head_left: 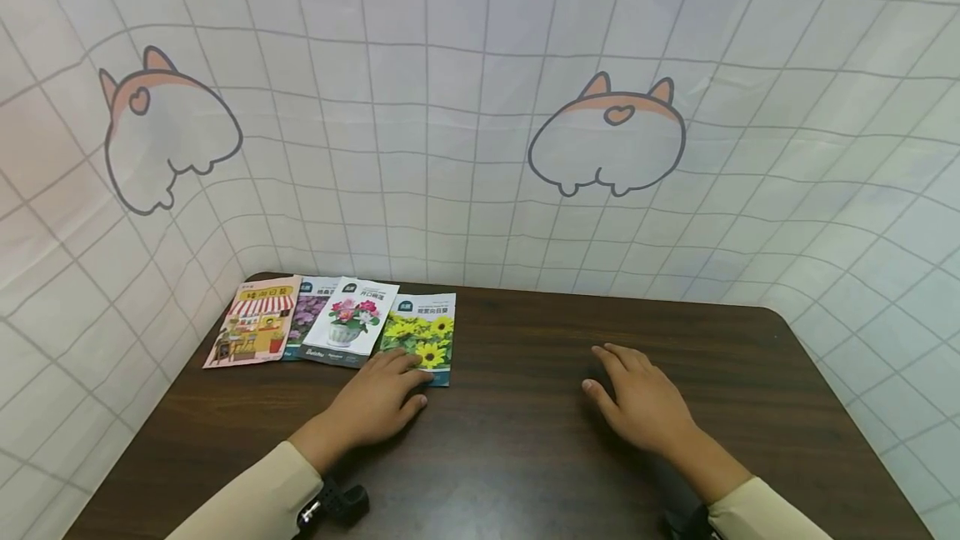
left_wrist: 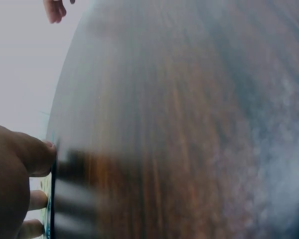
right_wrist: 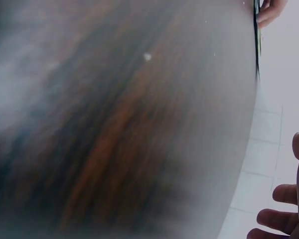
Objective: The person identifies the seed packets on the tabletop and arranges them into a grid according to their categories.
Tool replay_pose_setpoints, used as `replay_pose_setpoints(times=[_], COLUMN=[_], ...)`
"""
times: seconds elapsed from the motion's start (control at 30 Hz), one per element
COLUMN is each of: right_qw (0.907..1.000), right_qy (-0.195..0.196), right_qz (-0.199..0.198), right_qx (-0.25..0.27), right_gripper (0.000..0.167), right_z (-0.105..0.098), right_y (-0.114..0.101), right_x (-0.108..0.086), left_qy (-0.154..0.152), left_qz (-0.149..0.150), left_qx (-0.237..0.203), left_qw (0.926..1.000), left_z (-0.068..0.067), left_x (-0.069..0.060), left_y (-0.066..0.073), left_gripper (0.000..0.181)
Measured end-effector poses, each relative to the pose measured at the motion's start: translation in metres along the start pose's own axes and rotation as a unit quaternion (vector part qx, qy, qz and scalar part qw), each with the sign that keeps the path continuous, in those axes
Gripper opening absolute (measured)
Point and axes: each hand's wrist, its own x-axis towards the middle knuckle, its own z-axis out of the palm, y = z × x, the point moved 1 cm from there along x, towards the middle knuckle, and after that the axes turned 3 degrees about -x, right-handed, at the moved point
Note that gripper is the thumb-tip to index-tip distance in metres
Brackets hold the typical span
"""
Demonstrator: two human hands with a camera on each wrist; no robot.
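Observation:
My left hand (head_left: 382, 400) lies over the lower left of a seed packet with yellow flowers (head_left: 431, 329), its fingertips touching it and the thumb just off its bottom edge. In the left wrist view, the fingers (left_wrist: 36, 200) lie against the packet's edge. Beside it, a white seed packet with pink potted flowers (head_left: 351, 319) partly covers a purple-flowered packet (head_left: 303, 323). A pink packet with a striped awning picture (head_left: 255, 323) lies farthest left. My right hand (head_left: 645, 401) hovers over or rests on bare tabletop, relaxed and holding nothing; whether it touches the wood I cannot tell.
The dark wooden table (head_left: 525, 457) has rounded far corners. A white grid-patterned curtain (head_left: 465, 148) with corgi drawings surrounds its back and sides. A black wrist device (head_left: 341, 502) sits at the left sleeve, and another is partly visible at the right sleeve.

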Motion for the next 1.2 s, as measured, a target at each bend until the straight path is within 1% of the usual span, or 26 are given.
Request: replay_pose_setpoints(times=[0.17,0.37,0.6,0.73,0.83,1.07,1.2], right_qw=[1.0000,0.9999,0.9997,0.9996,0.9995,0.9987,0.9981], right_qy=[0.000,-0.002,-0.002,-0.003,-0.008,-0.027,-0.036], right_qz=[-0.006,-0.009,-0.021,-0.026,-0.029,-0.041,-0.046], right_qx=[0.005,0.006,0.011,0.009,0.010,0.014,0.020], right_gripper=[0.063,0.062,0.062,0.061,0.062,0.064,0.064], right_z=[0.004,0.009,0.014,0.015,0.015,0.015,0.016], right_y=[-0.006,-0.012,-0.021,-0.024,-0.026,-0.030,-0.035], right_x=[0.006,0.012,0.019,0.023,0.026,0.036,0.041], left_qy=[0.000,-0.009,-0.011,-0.014,-0.015,-0.030,-0.032], left_qz=[0.003,0.018,0.018,0.025,0.030,0.026,0.033], left_qx=[-0.002,0.000,0.004,0.009,0.006,0.013,0.015], left_qw=[1.0000,0.9998,0.9998,0.9995,0.9994,0.9991,0.9988], left_z=[0.001,0.002,0.004,0.005,0.005,0.005,0.004], left_x=[0.001,0.003,0.004,0.005,0.007,0.009,0.010], left_y=[0.003,0.008,0.013,0.016,0.019,0.023,0.027], left_gripper=[0.037,0.037,0.038,0.040,0.040,0.041,0.041])
